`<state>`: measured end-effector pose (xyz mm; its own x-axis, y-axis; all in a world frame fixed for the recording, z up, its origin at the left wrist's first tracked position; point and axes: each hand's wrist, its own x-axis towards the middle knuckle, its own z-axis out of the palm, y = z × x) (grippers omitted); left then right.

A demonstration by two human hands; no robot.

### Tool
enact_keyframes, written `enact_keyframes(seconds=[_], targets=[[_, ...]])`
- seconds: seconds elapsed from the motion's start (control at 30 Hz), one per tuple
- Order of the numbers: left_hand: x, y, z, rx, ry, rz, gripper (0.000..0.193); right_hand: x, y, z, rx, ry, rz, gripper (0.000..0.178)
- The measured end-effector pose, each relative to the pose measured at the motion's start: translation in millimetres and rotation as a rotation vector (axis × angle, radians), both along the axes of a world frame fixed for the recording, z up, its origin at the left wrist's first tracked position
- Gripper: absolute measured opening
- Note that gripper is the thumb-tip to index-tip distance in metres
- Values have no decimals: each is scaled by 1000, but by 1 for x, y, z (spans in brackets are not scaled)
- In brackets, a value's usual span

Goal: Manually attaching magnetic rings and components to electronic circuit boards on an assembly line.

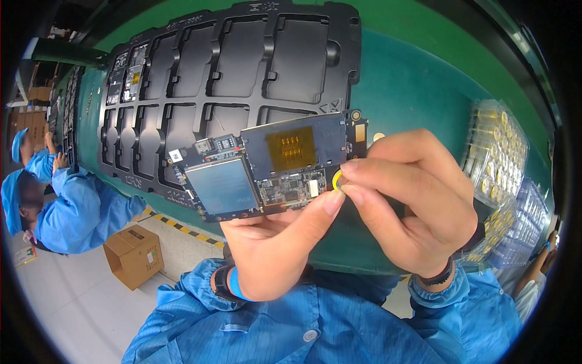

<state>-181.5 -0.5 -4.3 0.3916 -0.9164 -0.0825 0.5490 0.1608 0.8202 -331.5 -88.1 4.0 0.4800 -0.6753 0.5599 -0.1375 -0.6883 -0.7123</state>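
My left hand [273, 255] grips a black circuit board [285, 188] from below, with its thumb near the lower right edge. The board is held tilted above the table and carries a large silver plate and an amber film patch. At its right end, my right hand [418, 200] pinches a small round part with a yellow rim [337, 179] between thumb and fingers. This part sits against the board's edge close to my left thumb. Whether it is fixed to the board, I cannot tell.
A black moulded tray [267, 57] lies behind the board, with a few circuit boards [134, 76] in its far-left pockets. Stacked clear plastic trays of round yellow parts [497, 145] stand at right. A cardboard box [133, 258] and people in blue [79, 209] are at left.
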Motion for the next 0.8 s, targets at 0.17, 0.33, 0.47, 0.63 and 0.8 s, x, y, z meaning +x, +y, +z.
enact_keyframes(seconds=[0.17, 0.33, 0.47, 0.63, 0.8], targets=[[2, 0, 0, 12, 167, 81, 38, 0, 2, 0, 74, -37, -15, 23], [-2, 1, 2, 34, 99, 78, 33, -1, 6, 4, 240, -45, 13, 24], [-3, -1, 3, -1, 105, 33, 34, 0, 10, 0, 399, -164, 52, 31], [-6, -4, 4, -19, 75, 14, 33, -4, 11, 2, 378, -177, 62, 33], [-4, 0, 4, 1, 77, -13, 31, -3, 15, 8, 468, -179, 73, 34]])
